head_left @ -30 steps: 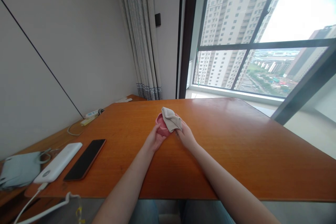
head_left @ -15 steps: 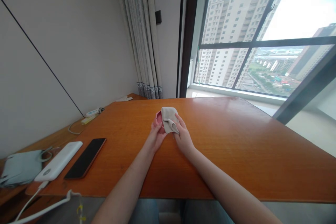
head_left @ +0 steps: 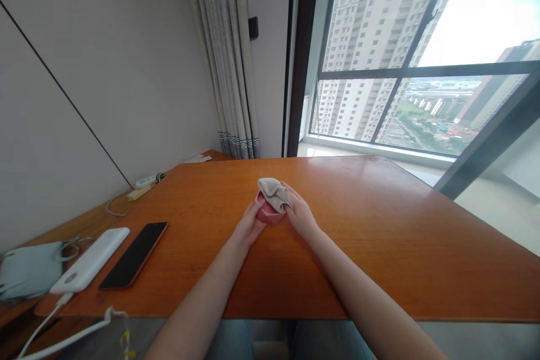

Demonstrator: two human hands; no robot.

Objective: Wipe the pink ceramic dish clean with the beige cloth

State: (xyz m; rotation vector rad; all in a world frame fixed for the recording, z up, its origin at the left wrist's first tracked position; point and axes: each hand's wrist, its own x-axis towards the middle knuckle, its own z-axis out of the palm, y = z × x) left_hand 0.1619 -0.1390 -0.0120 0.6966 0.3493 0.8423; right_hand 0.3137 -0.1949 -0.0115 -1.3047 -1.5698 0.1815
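Note:
A pink bowl-like dish [head_left: 270,216] is held above the wooden table, its opening tilted toward me. My left hand [head_left: 252,224] grips its left side, thumb over the rim. Over the top and right part of the dish lies a folded light grey cloth [head_left: 274,193]. My right hand [head_left: 300,212] is closed on the cloth at the dish's right edge, some of its fingers hidden behind. Much of the dish's inside is covered by the cloth.
On the table's left lie a black phone [head_left: 134,256], a white power bank [head_left: 90,260] with a cable, and a pale blue-grey pouch [head_left: 31,271]. A power strip [head_left: 145,181] sits by the wall. The wooden table [head_left: 379,236] extends toward the window.
The dish has tipped so that more of its pink front shows. The cloth has shifted from hanging over its right side to lying bunched across the top, with my right hand.

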